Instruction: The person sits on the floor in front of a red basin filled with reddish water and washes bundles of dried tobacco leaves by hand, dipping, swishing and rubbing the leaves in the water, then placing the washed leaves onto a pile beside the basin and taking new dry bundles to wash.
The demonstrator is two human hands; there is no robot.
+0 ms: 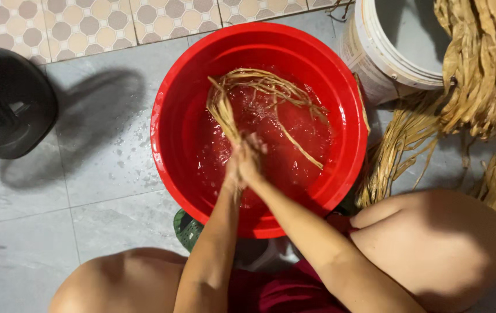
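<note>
Hands meeting over the red basin [169, 87]: left hand [234, 174] and right hand [252, 157] are both clenching one end of the straw fibre bundle [259, 93], its strands trailing toward 12 o'clock through the water, apparently soaking; drier bundles [480, 69] are waiting at 2 o'clock.

Both forearms reaching forward, left hand [233, 174] and right hand [252, 156] pressed together, fingers closed
</note>
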